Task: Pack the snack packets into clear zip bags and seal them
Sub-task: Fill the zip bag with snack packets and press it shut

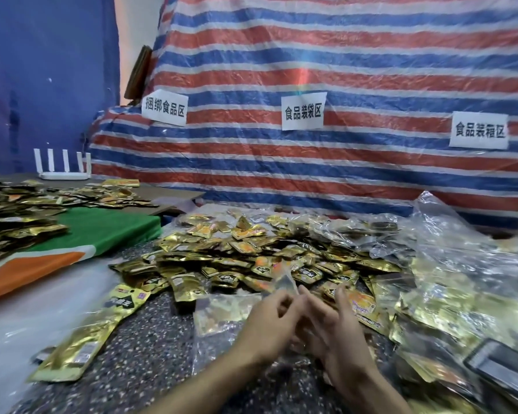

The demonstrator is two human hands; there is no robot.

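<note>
Hands: L hand (pixel 269 322) & R hand (pixel 337 331) pinch 1 clear zip bag (pixel 285 284); snack packets (pixel 245 248) piled, uncountable.

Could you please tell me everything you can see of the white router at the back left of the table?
The white router is a low, flat box, seemingly plastic, with five slim antennas upright in a row. It sits at the far left of the table, before the blue backdrop, beside the striped tarpaulin. Gold snack packets lie in front, apart from it.
</note>
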